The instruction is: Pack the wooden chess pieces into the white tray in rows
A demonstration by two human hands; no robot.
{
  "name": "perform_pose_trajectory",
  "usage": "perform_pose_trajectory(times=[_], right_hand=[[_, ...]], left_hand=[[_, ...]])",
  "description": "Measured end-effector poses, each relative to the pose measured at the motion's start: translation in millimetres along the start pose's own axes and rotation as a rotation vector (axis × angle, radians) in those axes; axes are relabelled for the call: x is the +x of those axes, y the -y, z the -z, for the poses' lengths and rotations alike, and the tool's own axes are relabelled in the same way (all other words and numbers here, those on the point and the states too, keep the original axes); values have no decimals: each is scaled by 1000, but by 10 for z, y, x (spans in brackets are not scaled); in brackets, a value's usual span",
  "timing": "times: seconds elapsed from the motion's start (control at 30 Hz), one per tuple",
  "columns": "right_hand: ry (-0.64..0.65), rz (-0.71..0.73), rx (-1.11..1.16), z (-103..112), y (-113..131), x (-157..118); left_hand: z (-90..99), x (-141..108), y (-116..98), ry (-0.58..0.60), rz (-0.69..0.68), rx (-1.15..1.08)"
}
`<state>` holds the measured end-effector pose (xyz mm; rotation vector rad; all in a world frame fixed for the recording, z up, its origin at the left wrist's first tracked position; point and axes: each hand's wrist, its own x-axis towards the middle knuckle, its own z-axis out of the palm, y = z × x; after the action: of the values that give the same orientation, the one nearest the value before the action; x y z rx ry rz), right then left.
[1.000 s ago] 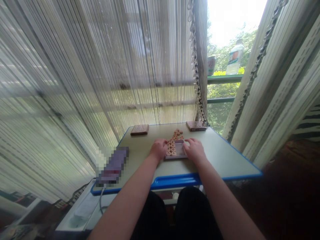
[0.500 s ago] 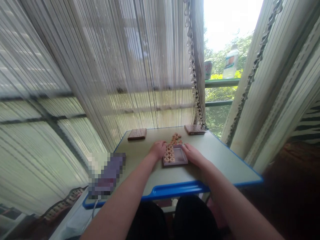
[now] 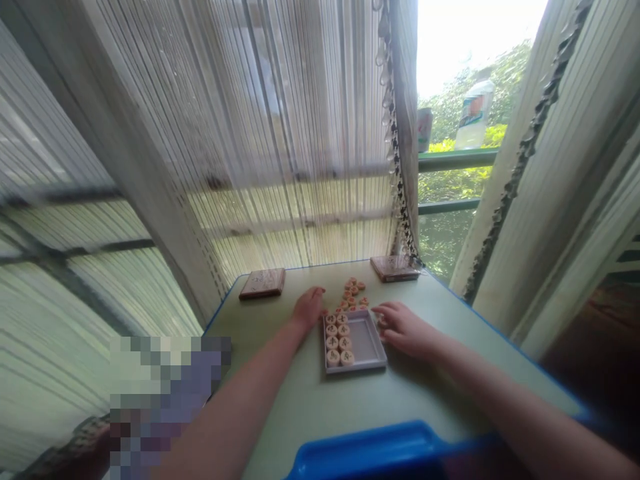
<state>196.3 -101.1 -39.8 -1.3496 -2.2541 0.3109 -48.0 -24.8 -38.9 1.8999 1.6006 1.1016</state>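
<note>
The shallow pale-lilac tray (image 3: pixel 367 340) lies mid-table, short of the blue near edge, with eight round wooden pieces (image 3: pixel 345 343) in two columns of four along its left side. More loose round pieces (image 3: pixel 352 301) sit just beyond its far rim, too bunched and blurry to count. The left hand (image 3: pixel 309 307) is by the tray's far left corner, fingers close together; I can't tell whether they pinch anything. The right hand (image 3: pixel 395 323), fingers slightly spread, reaches its far right corner, partly covering something pale. Two flat brown boxes (image 3: pixel 263 283) mark the green table's (image 3: pixel 430 393) far corners. A pixelated object (image 3: pixel 195 380), unreadable, lies at its left edge, partly behind the left forearm.
</note>
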Motion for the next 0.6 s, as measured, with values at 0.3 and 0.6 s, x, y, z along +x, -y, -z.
perform_pose_trajectory(times=[0.3, 0.6], right_hand=[[-59, 63, 85, -30, -90, 51], [-219, 69, -20, -196, -261, 540]], left_hand=[[-204, 300, -131, 108, 153, -265], [-204, 295, 57, 102, -153, -226]])
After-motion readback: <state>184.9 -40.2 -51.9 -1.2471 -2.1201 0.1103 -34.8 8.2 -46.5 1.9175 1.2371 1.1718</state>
